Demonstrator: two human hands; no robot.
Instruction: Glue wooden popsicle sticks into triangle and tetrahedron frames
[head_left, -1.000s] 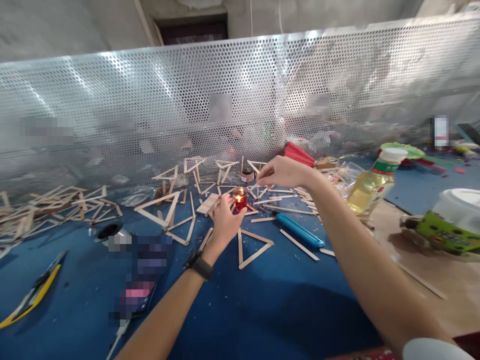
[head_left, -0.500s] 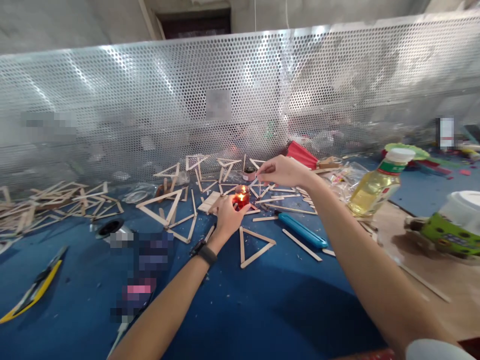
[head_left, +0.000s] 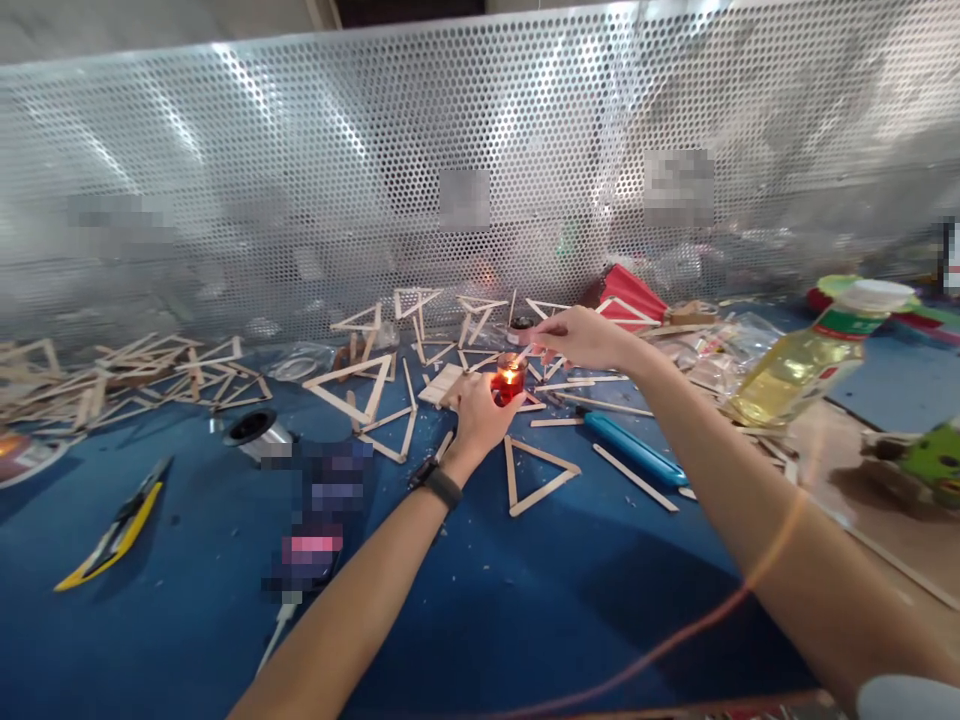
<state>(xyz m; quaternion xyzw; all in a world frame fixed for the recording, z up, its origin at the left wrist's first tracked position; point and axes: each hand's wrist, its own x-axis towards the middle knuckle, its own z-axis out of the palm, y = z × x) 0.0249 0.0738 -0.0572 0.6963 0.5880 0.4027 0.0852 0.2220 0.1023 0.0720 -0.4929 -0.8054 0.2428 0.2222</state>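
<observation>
My left hand [head_left: 480,415], with a dark band on the wrist, is closed around a red glass candle [head_left: 508,388] whose flame is lit. Just behind and to the right, my right hand [head_left: 589,338] pinches a thin pale stick [head_left: 527,351], its lower end close to the flame. What the stick is made of cannot be made out. In front of the candle lies a triangle of wooden craft sticks [head_left: 544,500]. More craft-stick triangles [head_left: 371,395] stand and lie behind and to the left of my left hand.
A blue cutter [head_left: 634,450] and loose sticks lie to the right. An oil bottle [head_left: 802,365] leans there. Left are a yellow-handled cutter [head_left: 120,535], a metal spool [head_left: 259,437], a blurred-out dark object [head_left: 322,520] and piled stick frames [head_left: 97,385]. A perforated metal screen [head_left: 337,200] stands behind.
The view has swung left and down, so things appear farther right. My right hand has lowered the pale stick closer to the candle flame. The left hand keeps its hold.
</observation>
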